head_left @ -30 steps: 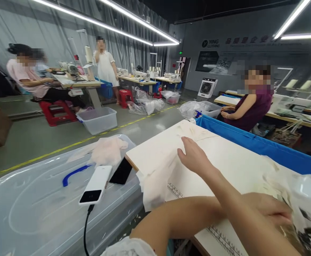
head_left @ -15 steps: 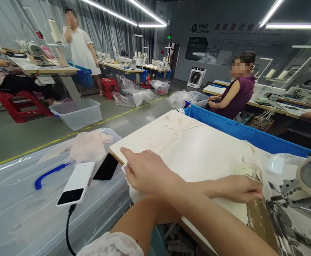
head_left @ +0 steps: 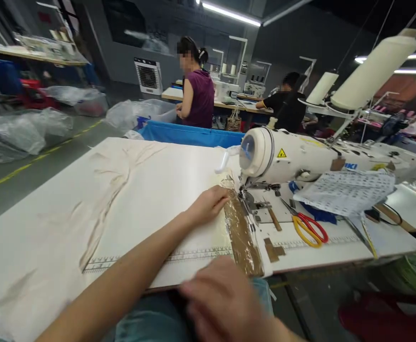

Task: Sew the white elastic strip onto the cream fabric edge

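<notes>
My left hand [head_left: 210, 205] is closed at the left side of the sewing machine [head_left: 282, 154], fingertips beside the needle area. Whatever its fingers pinch is too small or hidden to make out. Smeared by motion, my right hand [head_left: 225, 297] hangs over the table's front edge, near a strip of brown tape [head_left: 241, 237]; its fingers do not show clearly. Thin pale fabric [head_left: 104, 218] lies wrinkled across the left part of the white tabletop [head_left: 158, 190]. A printed ruler scale [head_left: 201, 256] runs along the front.
Scissors with red and yellow handles [head_left: 309, 228] lie right of the needle area. A patterned cloth [head_left: 346, 190] drapes by the machine. Thread cones [head_left: 372, 71] stand above it. A blue fabric bin [head_left: 193, 134] borders the table's back. Two people sit beyond.
The view has swung right, bringing the whole machine into sight. My right hand has left the table's far-left corner, uncrossing from my left arm. My left hand stays by the machine.
</notes>
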A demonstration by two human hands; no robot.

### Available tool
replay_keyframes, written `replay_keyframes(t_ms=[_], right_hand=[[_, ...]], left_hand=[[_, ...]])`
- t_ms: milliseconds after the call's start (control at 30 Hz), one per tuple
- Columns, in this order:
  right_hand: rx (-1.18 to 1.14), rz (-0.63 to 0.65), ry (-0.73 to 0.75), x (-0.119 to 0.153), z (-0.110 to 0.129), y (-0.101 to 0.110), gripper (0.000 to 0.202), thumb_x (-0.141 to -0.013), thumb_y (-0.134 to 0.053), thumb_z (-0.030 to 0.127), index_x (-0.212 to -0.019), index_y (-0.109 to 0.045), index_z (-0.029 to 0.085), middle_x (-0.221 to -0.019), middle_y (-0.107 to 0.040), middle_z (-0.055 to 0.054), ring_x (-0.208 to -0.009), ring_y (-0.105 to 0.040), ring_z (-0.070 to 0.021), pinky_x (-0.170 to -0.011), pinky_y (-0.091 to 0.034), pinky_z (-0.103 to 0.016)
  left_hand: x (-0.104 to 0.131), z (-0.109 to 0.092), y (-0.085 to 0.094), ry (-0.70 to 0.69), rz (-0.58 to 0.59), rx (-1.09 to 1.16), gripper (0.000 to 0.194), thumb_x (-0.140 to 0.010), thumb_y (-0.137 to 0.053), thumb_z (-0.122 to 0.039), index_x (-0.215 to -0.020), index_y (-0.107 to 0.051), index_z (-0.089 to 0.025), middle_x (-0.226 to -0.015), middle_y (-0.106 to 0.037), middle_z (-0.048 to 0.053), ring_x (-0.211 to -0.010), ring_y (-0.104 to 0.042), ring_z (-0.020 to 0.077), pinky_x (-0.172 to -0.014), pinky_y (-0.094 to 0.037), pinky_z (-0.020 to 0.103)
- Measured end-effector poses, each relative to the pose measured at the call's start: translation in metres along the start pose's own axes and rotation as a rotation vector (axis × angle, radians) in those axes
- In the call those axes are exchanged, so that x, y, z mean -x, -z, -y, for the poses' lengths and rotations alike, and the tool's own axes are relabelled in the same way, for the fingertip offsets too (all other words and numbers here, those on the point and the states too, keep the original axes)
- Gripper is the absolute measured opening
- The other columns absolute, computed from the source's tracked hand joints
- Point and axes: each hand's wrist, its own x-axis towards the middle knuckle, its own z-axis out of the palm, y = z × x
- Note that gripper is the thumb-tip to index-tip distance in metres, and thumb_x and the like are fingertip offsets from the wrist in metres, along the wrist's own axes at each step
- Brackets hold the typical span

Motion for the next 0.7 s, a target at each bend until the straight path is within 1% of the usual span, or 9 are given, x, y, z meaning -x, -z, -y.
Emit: replay_keyframes(t_ms=[33,67,100,167,267,400,533,633,700], right_hand=[[0.007,-0.160,-0.147,0.021,-0.012,0.010,0.023,-0.097,-0.040,0.023,-0.112,-0.058,0.022,-0.096,-0.066,-0.008,-0.089,-0.062,-0.0221,-0.078,-0.054,-0.039],[0.039,-0.246,-0.269,0.040,-0.024,0.021,0.020,-0.097,-0.045,0.020,-0.112,-0.057,0.023,-0.097,-0.065,-0.007,-0.091,-0.061,-0.0219,-0.078,-0.053,-0.038],[0.098,-0.283,-0.370,0.057,-0.035,0.030,0.018,-0.096,-0.049,0.021,-0.113,-0.057,0.024,-0.101,-0.064,-0.007,-0.096,-0.060,-0.0231,-0.082,-0.051,-0.040],[0.184,-0.276,-0.481,0.082,-0.054,0.044,0.016,-0.096,-0.054,0.023,-0.111,-0.059,0.023,-0.103,-0.061,-0.008,-0.097,-0.058,-0.0242,-0.082,-0.049,-0.040],[0.226,-0.216,-0.502,0.095,-0.071,0.049,0.015,-0.095,-0.056,0.026,-0.109,-0.060,0.021,-0.102,-0.059,-0.008,-0.096,-0.057,-0.0253,-0.080,-0.046,-0.040],[0.229,-0.167,-0.496,0.086,-0.077,0.037,0.006,-0.094,-0.058,0.023,-0.097,-0.061,0.019,-0.095,-0.058,-0.007,-0.091,-0.056,-0.0260,-0.077,-0.042,-0.040],[0.060,-0.235,-0.515,0.083,-0.076,0.037,0.016,-0.096,-0.052,0.022,-0.082,-0.059,0.020,-0.090,-0.059,-0.005,-0.087,-0.057,-0.0231,-0.075,-0.043,-0.037],[-0.190,-0.297,-0.585,0.108,-0.076,0.055,0.019,-0.095,-0.054,0.029,-0.079,-0.060,0.022,-0.081,-0.061,-0.002,-0.075,-0.059,-0.0179,-0.067,-0.048,-0.029],[-0.213,-0.290,-0.688,0.145,-0.080,0.072,0.022,-0.090,-0.060,0.037,-0.074,-0.062,0.023,-0.072,-0.063,-0.001,-0.066,-0.061,-0.0173,-0.062,-0.049,-0.026]], left_hand=[[0.000,-0.002,0.000,-0.032,0.016,-0.036,0.022,-0.099,-0.037,-0.026,-0.080,-0.046,-0.018,-0.079,-0.054,0.004,-0.075,-0.051,0.0176,-0.072,-0.042,0.029],[0.000,-0.004,-0.001,-0.055,0.031,-0.067,0.022,-0.099,-0.036,-0.025,-0.080,-0.045,-0.018,-0.079,-0.053,0.004,-0.075,-0.050,0.0176,-0.071,-0.042,0.029],[0.000,-0.005,-0.002,-0.070,0.046,-0.093,0.022,-0.099,-0.035,-0.024,-0.080,-0.044,-0.018,-0.079,-0.053,0.004,-0.074,-0.050,0.0177,-0.069,-0.041,0.029],[-0.001,-0.007,-0.004,-0.081,0.066,-0.124,0.022,-0.098,-0.035,-0.023,-0.079,-0.042,-0.019,-0.078,-0.052,0.004,-0.072,-0.049,0.0177,-0.067,-0.040,0.029],[-0.002,-0.007,-0.007,-0.060,0.057,-0.127,0.021,-0.099,-0.035,-0.022,-0.078,-0.041,-0.019,-0.077,-0.051,0.003,-0.070,-0.049,0.0169,-0.064,-0.039,0.028],[0.000,-0.005,-0.009,-0.045,0.033,-0.132,0.021,-0.099,-0.038,-0.022,-0.078,-0.041,-0.019,-0.076,-0.052,0.003,-0.067,-0.049,0.0159,-0.061,-0.039,0.027],[-0.001,-0.007,-0.011,-0.034,0.038,-0.112,0.022,-0.099,-0.038,-0.023,-0.078,-0.042,-0.019,-0.074,-0.052,0.002,-0.068,-0.049,0.0157,-0.062,-0.040,0.027],[0.000,-0.007,-0.011,-0.003,0.040,-0.088,0.022,-0.099,-0.038,-0.023,-0.078,-0.042,-0.019,-0.075,-0.052,0.002,-0.068,-0.050,0.0160,-0.062,-0.041,0.027],[0.001,-0.007,-0.010,0.022,0.046,-0.073,0.021,-0.098,-0.037,-0.023,-0.078,-0.042,-0.019,-0.074,-0.053,0.002,-0.067,-0.050,0.0161,-0.061,-0.040,0.027]])
